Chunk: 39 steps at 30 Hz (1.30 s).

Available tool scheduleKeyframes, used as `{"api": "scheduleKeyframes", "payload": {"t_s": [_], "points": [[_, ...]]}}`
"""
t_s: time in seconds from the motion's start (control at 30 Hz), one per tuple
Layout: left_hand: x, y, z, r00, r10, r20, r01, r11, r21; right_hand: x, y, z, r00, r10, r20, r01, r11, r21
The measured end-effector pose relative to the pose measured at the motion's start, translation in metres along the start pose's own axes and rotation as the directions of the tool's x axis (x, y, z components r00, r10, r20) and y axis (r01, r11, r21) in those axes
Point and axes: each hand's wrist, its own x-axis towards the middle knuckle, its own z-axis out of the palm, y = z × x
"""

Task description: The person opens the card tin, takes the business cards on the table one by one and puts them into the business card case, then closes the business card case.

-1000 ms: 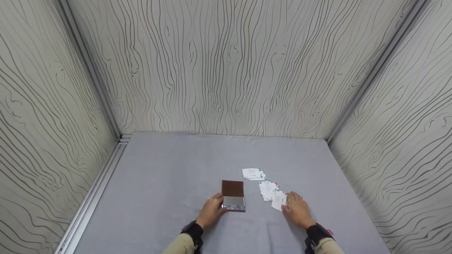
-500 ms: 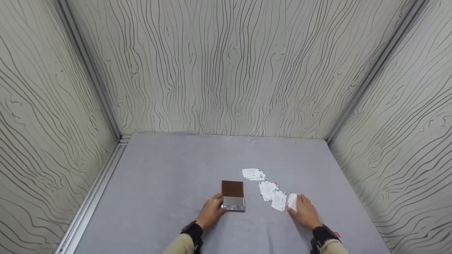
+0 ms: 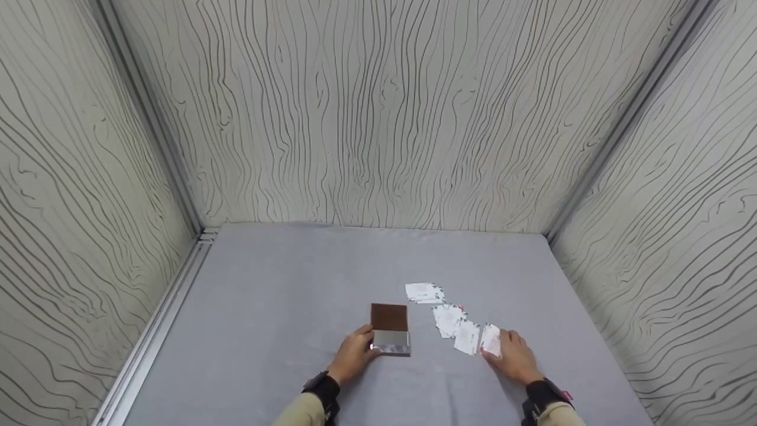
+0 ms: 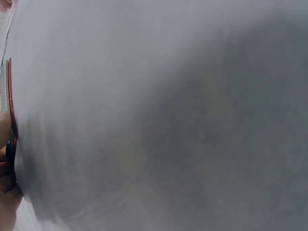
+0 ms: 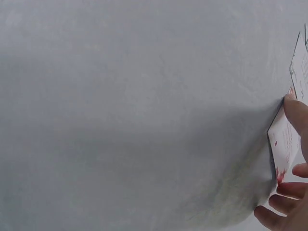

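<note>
A small brown card case [image 3: 390,318] lies unfolded on the cloth, its nearer half shiny and silvery. My left hand [image 3: 353,355] grips this case by its left edge; in the left wrist view only the reddish-brown edge [image 4: 11,96] and some fingers show. With thumb and fingers my right hand [image 3: 514,357] holds a white card [image 3: 490,339] by its edges. Red print marks that card [image 5: 284,139] in the right wrist view. Just left of it lies another white card [image 3: 467,338], partly over a fanned group of white cards [image 3: 447,320].
A further small stack of white cards [image 3: 423,292] lies farther back. Grey cloth [image 3: 284,284] covers the table. Wood-grain patterned walls [image 3: 378,118] enclose it on three sides, and a metal rail [image 3: 157,325] runs along the left edge.
My right hand has moved right, drawing the red-marked card away from the other white cards, and a gap now shows between them. The left hand and the card case stay put.
</note>
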Motion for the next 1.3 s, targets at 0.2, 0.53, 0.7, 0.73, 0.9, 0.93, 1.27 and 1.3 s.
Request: {"api": "scheduleKeyframes", "payload": {"t_s": [0.2, 0.53, 0.7, 0.73, 0.9, 0.93, 1.27, 1.3], "points": [[-0.002, 0.000, 0.001, 1.000, 0.015, -0.012, -0.015, 1.000, 0.007, 0.003, 0.004, 0.004, 0.994, -0.033, -0.100, 0.036, 0.999, 0.034], [-0.003, -0.001, 0.002, 1.000, 0.001, -0.006, -0.001, 1.000, 0.012, 0.009, -0.002, 0.003, 0.905, -0.179, -0.386, 0.239, 0.965, 0.113], [-0.004, 0.000, 0.001, 1.000, -0.001, -0.008, 0.001, 1.000, 0.003, 0.010, -0.007, 0.000, 0.900, -0.182, -0.395, 0.248, 0.961, 0.122], [-0.004, 0.000, 0.001, 1.000, -0.004, -0.006, 0.004, 1.000, -0.001, 0.011, -0.008, -0.001, 0.897, -0.187, -0.399, 0.254, 0.959, 0.121], [-0.004, -0.001, 0.000, 1.000, 0.021, -0.019, -0.021, 1.000, -0.017, 0.015, -0.017, -0.006, 0.882, -0.211, -0.422, 0.285, 0.951, 0.119], [-0.005, -0.001, 0.000, 0.999, 0.024, -0.021, -0.024, 1.000, -0.020, 0.016, -0.019, -0.007, 0.879, -0.218, -0.424, 0.293, 0.949, 0.120], [-0.002, 0.000, -0.002, 1.000, 0.012, -0.009, -0.012, 1.000, 0.005, 0.027, -0.040, -0.007, 0.806, -0.304, -0.508, 0.394, 0.916, 0.077], [-0.002, 0.001, -0.002, 1.000, 0.011, -0.009, -0.011, 1.000, 0.007, 0.028, -0.042, -0.007, 0.802, -0.309, -0.512, 0.401, 0.913, 0.077]]}}
